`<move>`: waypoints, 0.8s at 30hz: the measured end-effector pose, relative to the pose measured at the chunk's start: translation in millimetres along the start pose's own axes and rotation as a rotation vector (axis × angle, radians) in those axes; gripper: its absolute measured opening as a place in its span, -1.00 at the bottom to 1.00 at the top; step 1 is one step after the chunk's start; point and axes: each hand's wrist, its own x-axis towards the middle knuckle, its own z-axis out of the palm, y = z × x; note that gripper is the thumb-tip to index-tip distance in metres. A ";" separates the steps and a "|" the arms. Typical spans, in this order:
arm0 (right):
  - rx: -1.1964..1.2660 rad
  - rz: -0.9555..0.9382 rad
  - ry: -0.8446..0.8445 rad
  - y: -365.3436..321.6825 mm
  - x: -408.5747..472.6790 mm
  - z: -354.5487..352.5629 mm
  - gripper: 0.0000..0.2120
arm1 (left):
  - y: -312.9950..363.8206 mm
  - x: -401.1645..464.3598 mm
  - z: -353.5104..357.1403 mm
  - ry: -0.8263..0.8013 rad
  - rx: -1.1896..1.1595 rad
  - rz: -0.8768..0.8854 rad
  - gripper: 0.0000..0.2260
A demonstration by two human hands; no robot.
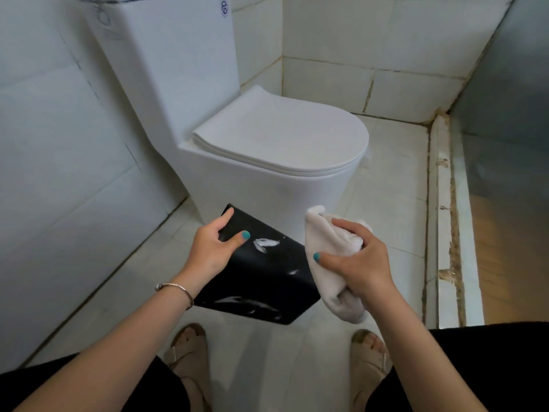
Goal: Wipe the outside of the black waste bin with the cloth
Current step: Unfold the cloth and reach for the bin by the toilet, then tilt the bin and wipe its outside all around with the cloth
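Note:
The black waste bin [261,275] is held tilted above the floor in front of the toilet, with white smears on its glossy side. My left hand [212,248] grips its left upper edge, thumb on the side face. My right hand [356,260] holds a bunched white cloth [329,248] against the bin's right edge. The cloth hangs down below my palm.
A white toilet [276,150] with its lid down stands just behind the bin. White tiled walls close in on the left and back. A raised tiled kerb [445,221] runs along the right. My feet in beige sandals [190,352] stand on the pale floor tiles below.

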 end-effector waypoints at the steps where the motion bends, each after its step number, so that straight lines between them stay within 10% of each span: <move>1: 0.014 -0.005 0.011 -2.4 -2.5 -2.6 -0.43 | 4.5 -10.9 2.7 -0.008 -0.026 0.004 -0.41; 24: 0.173 0.284 0.163 99.2 -71.6 34.1 -0.40 | -62.6 -88.1 74.2 -0.039 0.029 0.041 -0.45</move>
